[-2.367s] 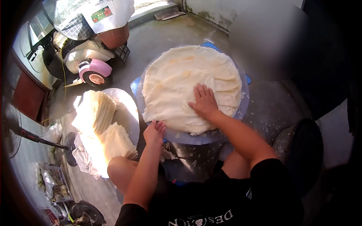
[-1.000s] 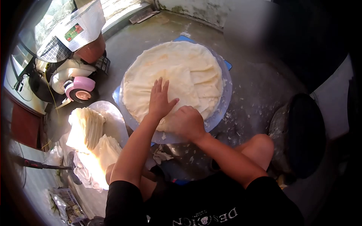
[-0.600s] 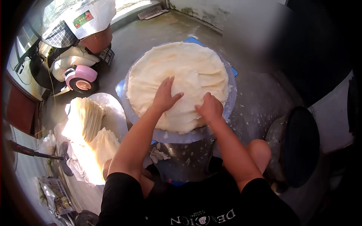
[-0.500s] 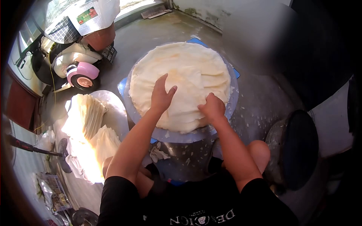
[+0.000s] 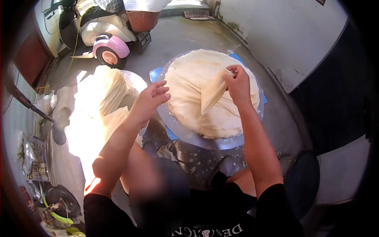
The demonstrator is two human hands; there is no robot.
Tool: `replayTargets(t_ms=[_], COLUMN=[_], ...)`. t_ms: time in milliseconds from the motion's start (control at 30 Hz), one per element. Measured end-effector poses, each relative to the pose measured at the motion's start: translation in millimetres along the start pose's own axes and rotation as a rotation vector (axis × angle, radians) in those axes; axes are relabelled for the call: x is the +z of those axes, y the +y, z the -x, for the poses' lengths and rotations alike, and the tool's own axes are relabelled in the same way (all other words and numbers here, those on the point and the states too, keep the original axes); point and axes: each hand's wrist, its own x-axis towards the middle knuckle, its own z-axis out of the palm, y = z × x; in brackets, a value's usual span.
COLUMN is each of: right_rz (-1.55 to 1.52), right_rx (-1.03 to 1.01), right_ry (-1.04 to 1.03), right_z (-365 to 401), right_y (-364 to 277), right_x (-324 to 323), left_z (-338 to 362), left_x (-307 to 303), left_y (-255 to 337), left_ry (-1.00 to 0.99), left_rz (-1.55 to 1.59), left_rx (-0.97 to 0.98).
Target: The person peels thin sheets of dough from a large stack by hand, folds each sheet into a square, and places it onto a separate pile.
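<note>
Dough sheet (image 5: 213, 93) is hanging folded from the right hand (image 5: 238, 85), whose grip is clamping its upper end above a wide round pile of sheets (image 5: 187, 75); whether the lower tip is touching, the view is not showing clearly. This pile is lying on a round tray (image 5: 221, 143). Beside it, the left hand (image 5: 149, 100) is hovering, fingers standing apart, near folded stacks (image 5: 104, 89).

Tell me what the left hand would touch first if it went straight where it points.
Probably the round stack of pale sheets; depth is unclear, so the left hand might pass above.
</note>
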Motion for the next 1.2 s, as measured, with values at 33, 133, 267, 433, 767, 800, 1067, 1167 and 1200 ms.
replayTargets(t_ms=[33, 133, 267, 433, 767, 800, 1067, 1167, 1200], right_rz=[-0.023, -0.061, -0.187, -0.583, -0.493, -0.529, -0.151, -0.103, -0.161], right_rx=[0.022, 0.014, -0.034, 0.042, 0.358, 0.362, 0.44, 0.426, 0.469], right_ry=[-0.086, -0.329, -0.61, -0.898, -1.073, -1.104, -1.001, -0.946, -0.927], right_z=[-11, -13, -3, 26, 87, 87, 106, 109, 111], right_y=[-23, -118, -190, -222, -157, -154, -31, -22, -25], right_x=[6, 31, 71, 133, 276, 284, 328, 322, 318], left_z=[8, 42, 82, 117, 253, 264, 333, 332, 326], left_x=[-9, -36, -62, -73, -195, -205, -225, -226, -226], left_y=[0, 0, -31, -54, -109, -120, -198, -206, -208], left_ry=[0.013, 0.091, 0.201, 0.339, 0.738, 0.755, 0.644, 0.639, 0.652], left_rz=[0.074, 0.154, 0.468, 0.986, 0.009, -0.165, -0.892, -0.93, -0.929], left_rx=[0.005, 0.004, 0.002, -0.092, 0.179, 0.183, 0.228, 0.194, 0.167])
